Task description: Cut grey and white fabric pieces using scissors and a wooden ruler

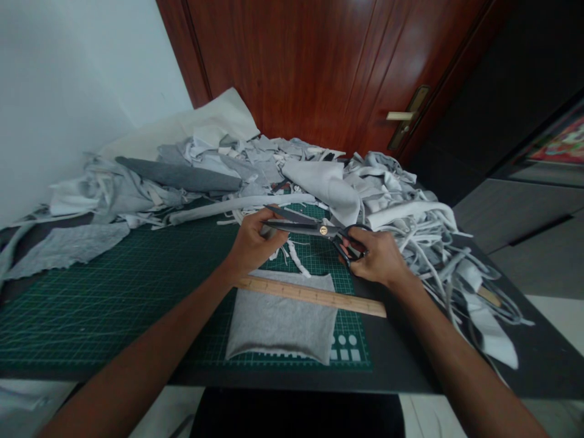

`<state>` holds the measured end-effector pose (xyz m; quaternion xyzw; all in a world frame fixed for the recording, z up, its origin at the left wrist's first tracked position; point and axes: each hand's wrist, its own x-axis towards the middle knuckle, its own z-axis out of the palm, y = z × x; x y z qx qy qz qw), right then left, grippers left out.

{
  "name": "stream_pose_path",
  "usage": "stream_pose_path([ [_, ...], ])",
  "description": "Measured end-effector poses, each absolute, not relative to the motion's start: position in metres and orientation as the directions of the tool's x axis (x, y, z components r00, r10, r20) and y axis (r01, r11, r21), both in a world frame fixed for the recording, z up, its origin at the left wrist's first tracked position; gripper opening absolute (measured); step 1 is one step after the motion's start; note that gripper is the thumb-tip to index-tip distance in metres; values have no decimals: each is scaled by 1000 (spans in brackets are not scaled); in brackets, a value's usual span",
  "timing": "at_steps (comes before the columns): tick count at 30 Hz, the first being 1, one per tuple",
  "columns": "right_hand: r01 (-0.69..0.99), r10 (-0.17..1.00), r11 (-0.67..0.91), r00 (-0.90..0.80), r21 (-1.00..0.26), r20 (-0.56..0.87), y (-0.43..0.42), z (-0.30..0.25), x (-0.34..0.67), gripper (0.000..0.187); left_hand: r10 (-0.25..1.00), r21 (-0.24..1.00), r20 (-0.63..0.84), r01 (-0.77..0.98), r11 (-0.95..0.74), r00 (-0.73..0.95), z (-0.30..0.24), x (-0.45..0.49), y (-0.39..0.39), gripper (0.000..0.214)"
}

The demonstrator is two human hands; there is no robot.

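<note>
The left grip (pixel 253 240) is closed around the blades of the black shears (pixel 296 228), and the right grip (pixel 376 258) is closed on the shears' loop handles (pixel 352 238). So both grips hold the same tool, and the two hands are close together. A small brass screw (pixel 323 230) sits in the middle of the shears, between the hands. The shears are held over a green cutting mat (pixel 114 304) with thin lines on it.

Just below the hands, a wooden ruler (pixel 310 296) lies at a slant. It sits on top of a soft gray cloth (pixel 280 325), and the cloth lies on the mat. A few thin white cloth strips (pixel 295 257) lie on the mat just under the shears. To the left, a gray piece of cloth with a bumpy edge (pixel 68 249) lies on the mat.

The mat is on a dark desk (pixel 404 359). A big messy pile of gray and white cloth scraps (pixel 378 201) sits behind the mat and spills down the right side. Past the pile are a white wall (pixel 68 91) and a shiny red-brown door (pixel 319 67) with a metal handle (pixel 400 115).
</note>
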<state>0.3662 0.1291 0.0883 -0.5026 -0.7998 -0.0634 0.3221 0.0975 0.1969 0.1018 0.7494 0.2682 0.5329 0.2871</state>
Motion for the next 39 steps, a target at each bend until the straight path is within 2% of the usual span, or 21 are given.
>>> stream_pose_path([
  [10,839,743,507,-311,-196,593,130,90,369,10,752,769,598,65,-636,277,97,99,197,13],
  [15,843,750,500,-307,-199,585,131,90,370,11,764,790,579,34,-612,284,97,99,196,10],
  [23,844,764,487,-288,-225,577,131,90,369,10,773,793,577,44,-608,264,93,99,198,17],
  [39,850,755,487,-294,-201,587,132,90,370,12,787,809,549,59,-585,280,97,99,195,15],
])
